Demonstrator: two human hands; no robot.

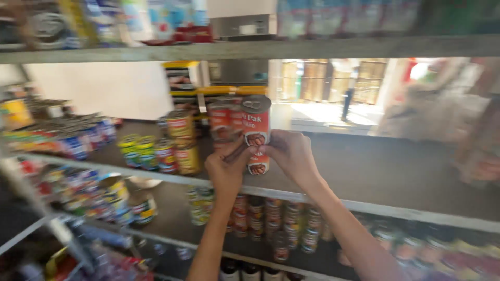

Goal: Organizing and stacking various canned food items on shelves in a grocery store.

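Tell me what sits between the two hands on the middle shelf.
In the head view, two stacked red cans stand between the left hand and the right hand; both hands touch them.

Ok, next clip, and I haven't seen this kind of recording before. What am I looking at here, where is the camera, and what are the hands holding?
There is no machine here: a person wears one camera on the head, so the single picture looks out over their own two bare arms at shop shelving. The left hand and right hand are both raised to the middle shelf, gripping a stack of red-labelled tins, one tin on top of another. More red tins stand just behind. Further left on that shelf are yellow and green tins and a short stack of gold-and-red tins. The shelf below holds rows of small tins. The picture is motion-blurred, so finer details cannot be made out.
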